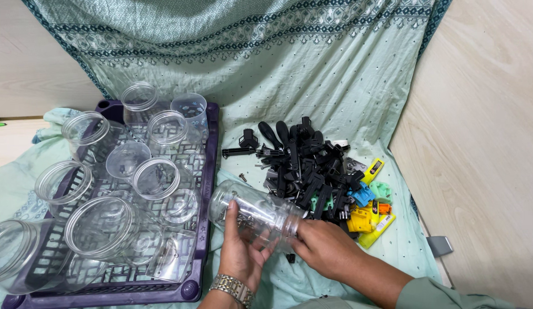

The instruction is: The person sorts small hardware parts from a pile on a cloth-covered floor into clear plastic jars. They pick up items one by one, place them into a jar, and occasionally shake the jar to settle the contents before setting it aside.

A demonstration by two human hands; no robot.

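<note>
A clear plastic jar point(256, 210) lies tilted on its side in both of my hands, just above the green cloth. My left hand point(239, 247), with a metal watch on the wrist, cups the jar's body from below. My right hand point(324, 247) grips the jar's threaded mouth end. Small dark bits show inside the jar. Right behind the jar lies a pile of black plastic parts and screwdrivers point(303, 166), with yellow, blue and green pieces point(366, 209) at its right side.
A purple slotted tray point(204, 229) at the left holds several empty clear jars point(158, 180) and cups. A patterned green cloth point(312, 74) covers the surface. Pale wooden boards point(484, 143) rise at the right, with a small metal bracket point(439, 245) nearby.
</note>
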